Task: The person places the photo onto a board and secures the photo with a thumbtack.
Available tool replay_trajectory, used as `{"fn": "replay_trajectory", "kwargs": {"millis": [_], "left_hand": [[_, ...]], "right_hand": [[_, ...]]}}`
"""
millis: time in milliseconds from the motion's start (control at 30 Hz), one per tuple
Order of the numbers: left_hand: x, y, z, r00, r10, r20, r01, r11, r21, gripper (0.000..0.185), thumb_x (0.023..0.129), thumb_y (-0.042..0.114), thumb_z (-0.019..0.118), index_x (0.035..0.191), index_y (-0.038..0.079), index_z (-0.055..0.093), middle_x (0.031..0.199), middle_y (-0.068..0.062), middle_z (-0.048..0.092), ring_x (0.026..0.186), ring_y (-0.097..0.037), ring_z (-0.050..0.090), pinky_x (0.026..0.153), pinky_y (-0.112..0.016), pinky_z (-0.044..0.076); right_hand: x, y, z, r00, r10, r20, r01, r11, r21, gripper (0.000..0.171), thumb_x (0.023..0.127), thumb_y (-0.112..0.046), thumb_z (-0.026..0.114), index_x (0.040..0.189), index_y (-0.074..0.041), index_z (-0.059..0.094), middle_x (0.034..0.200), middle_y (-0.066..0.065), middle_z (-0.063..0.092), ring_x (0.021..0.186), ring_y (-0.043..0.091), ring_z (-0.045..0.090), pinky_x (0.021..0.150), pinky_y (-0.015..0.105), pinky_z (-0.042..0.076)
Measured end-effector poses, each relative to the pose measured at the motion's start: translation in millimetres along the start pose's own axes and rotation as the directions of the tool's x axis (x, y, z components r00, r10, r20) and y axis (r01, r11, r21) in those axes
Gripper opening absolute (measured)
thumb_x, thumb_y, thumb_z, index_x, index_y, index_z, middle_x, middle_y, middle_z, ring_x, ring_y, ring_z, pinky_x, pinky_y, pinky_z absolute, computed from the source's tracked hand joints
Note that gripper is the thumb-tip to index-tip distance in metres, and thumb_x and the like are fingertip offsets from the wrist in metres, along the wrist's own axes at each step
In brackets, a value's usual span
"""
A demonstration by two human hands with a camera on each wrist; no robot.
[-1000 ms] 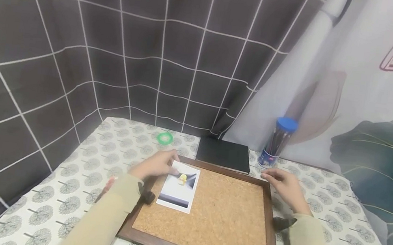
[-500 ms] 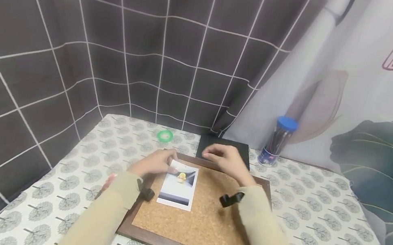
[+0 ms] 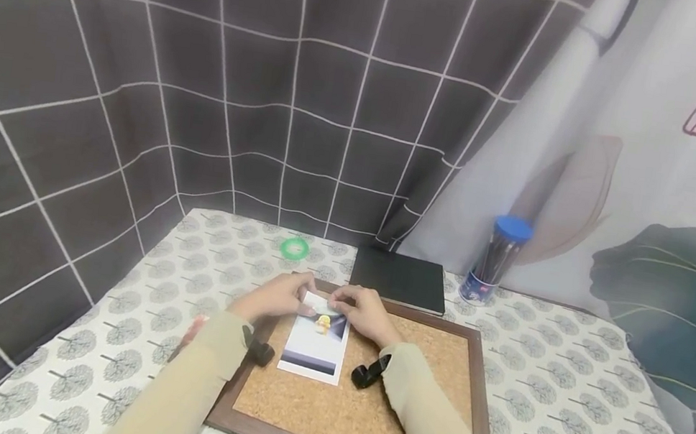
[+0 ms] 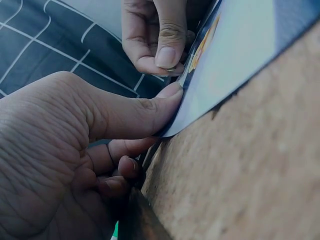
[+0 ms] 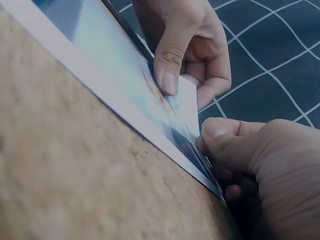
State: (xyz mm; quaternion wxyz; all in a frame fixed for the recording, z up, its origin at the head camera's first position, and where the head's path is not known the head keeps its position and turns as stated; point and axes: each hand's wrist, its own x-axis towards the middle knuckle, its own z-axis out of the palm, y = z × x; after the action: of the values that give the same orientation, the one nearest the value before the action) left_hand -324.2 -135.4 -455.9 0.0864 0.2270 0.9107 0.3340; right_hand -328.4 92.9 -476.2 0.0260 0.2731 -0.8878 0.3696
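We see a rectangular cork board with a dark wooden frame at the near edge of the surface. A white-bordered photo print lies in the board's far left corner. The left hand and right hand both pinch its far edge (thumbs on the paper). Beyond sit a black notebook, a green tape ring and a blue-lidded pencil tube.

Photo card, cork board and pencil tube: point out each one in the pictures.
photo card (image 3: pixel 313 354), head view, on its pale lower half.
cork board (image 3: pixel 364 407), head view, on the bare cork below the card.
pencil tube (image 3: pixel 491 262), head view, on its clear body under the blue cap.
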Motion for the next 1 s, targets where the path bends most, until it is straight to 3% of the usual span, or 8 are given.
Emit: {"fn": "replay_trajectory", "kwargs": {"millis": [133,367,767,1000], "left_hand": [[1.4,-1.3,0.2,1.000,0.001,-0.019,0.000,1.000,0.017,0.032,0.079,0.034,0.077,0.102,0.023,0.057,0.083,0.003,0.061,0.076,-0.014,0.057,0.073,-0.030,0.047],[0.6,-0.3,0.7,1.000,0.003,-0.013,-0.002,1.000,0.031,0.033,0.079,0.036,0.076,0.102,0.024,0.057,0.083,0.003,0.060,0.076,-0.014,0.056,0.071,-0.030,0.047],[-2.0,0.0,3.4,1.000,-0.009,0.006,0.008,0.999,0.039,0.033,0.081,0.034,0.076,0.105,0.022,0.057,0.078,0.001,0.059,0.071,-0.015,0.055,0.069,-0.030,0.047],[-0.6,-2.4,2.7,1.000,0.008,-0.002,-0.008,0.999,0.035,0.032,0.081,0.035,0.075,0.104,0.023,0.056,0.076,0.001,0.058,0.069,-0.016,0.054,0.067,-0.030,0.047]], "right_hand": [[2,2,0,0.999,-0.026,-0.019,0.026,1.000,-0.002,0.004,0.088,-0.022,0.070,0.091,-0.023,0.072,0.091,-0.008,0.070,0.091,0.010,0.064,0.091,0.036,0.051],[0,2,-7,0.997,0.082,-0.011,-0.081,0.995,0.060,0.007,0.088,-0.023,0.070,0.095,-0.022,0.072,0.091,-0.007,0.068,0.089,0.010,0.059,0.089,0.035,0.048],[-1,1,0,1.000,0.008,0.023,-0.007,0.999,-0.039,0.004,0.089,-0.024,0.068,0.089,-0.023,0.071,0.089,-0.009,0.066,0.089,0.010,0.056,0.088,0.035,0.045],[2,-5,3,1.000,0.027,-0.016,-0.028,0.997,-0.077,0.004,0.088,-0.021,0.069,0.086,-0.019,0.073,0.087,-0.005,0.066,0.083,0.011,0.055,0.083,0.034,0.046]]}}
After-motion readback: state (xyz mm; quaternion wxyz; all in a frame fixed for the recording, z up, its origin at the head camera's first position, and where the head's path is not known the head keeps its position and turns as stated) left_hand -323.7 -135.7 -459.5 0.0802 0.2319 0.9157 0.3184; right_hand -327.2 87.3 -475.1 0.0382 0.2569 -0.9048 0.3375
